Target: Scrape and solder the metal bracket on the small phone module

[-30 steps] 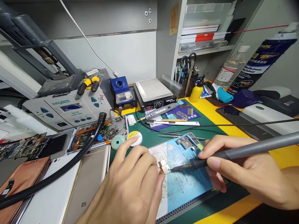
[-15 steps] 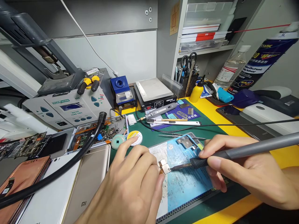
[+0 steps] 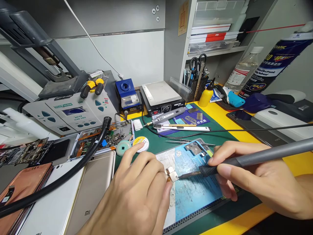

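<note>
My right hand [image 3: 249, 176] grips a grey soldering iron [image 3: 220, 165] like a pen, its tip pointing left. That tip meets the edge of a small silvery part with a copper-coloured strip [image 3: 173, 174]. Closed about the part's left side is my left hand [image 3: 139, 189], its index finger stretched toward a round yellow-and-white tin [image 3: 141, 144]. Where the left fingertips press is partly hidden. Both hands work over a worn blue-and-white pad [image 3: 195, 195], on whose far end lies a small metal-shielded piece [image 3: 195, 148].
Tweezers [image 3: 181, 141], a brush [image 3: 183, 128] and a grey pen-shaped tool [image 3: 168, 115] lie behind the pad. A thick black hose [image 3: 80, 174] crosses phones at left. A hot plate [image 3: 161, 94] and soldering station [image 3: 127, 94] stand behind. The iron's cable [image 3: 244, 130] runs right.
</note>
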### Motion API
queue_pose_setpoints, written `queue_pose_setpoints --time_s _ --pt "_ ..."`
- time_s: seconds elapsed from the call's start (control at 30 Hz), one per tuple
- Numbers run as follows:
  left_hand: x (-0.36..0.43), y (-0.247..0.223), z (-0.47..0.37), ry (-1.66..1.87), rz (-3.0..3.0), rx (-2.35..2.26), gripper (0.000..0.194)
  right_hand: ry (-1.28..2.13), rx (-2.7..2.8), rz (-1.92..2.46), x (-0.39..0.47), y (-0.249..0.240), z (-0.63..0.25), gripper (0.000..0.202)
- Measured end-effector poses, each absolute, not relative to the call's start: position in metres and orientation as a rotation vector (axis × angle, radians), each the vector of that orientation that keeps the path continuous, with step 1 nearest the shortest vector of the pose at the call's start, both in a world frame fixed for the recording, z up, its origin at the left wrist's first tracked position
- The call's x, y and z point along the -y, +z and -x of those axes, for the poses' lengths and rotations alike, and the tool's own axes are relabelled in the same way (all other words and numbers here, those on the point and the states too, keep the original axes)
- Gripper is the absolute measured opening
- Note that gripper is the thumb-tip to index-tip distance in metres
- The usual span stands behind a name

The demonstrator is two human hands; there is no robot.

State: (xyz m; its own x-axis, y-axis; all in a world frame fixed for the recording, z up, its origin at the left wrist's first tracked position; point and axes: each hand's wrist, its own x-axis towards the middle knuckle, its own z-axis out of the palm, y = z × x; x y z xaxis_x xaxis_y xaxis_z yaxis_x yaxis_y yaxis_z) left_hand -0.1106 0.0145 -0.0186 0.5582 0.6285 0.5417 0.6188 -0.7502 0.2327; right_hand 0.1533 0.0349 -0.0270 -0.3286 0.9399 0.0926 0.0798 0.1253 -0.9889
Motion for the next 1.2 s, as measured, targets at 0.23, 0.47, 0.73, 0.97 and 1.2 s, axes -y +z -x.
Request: queue_pose_setpoints --time_s 0.23,0.47,0.73,0.97,1.2 --pt "-0.0159 -0.0249 0.1123 0.926 -2.761 -1.115 0.015 1.302 1.593 1.022 -0.0349 -0.0259 -0.1532 0.011" --pt "-0.0166 -0.0229 0.1117 1.034 -2.813 -1.084 0.015 1.299 1.599 1.019 -0.035 -0.0241 -0.1522 0.008" --pt "-0.0132 -0.0242 0.1144 1.054 -2.82 -1.069 0.013 1.291 1.605 1.03 -0.0343 -0.022 -0.1529 0.01" --pt "-0.0175 -0.0232 0.1139 0.955 -2.794 -1.134 0.013 1.278 1.605 1.03 -0.0361 -0.0231 -0.1515 0.007" --pt "-0.0167 -0.026 0.1149 0.989 -2.845 -1.141 0.015 1.295 1.588 1.047 -0.0359 -0.0216 -0.1503 0.01"
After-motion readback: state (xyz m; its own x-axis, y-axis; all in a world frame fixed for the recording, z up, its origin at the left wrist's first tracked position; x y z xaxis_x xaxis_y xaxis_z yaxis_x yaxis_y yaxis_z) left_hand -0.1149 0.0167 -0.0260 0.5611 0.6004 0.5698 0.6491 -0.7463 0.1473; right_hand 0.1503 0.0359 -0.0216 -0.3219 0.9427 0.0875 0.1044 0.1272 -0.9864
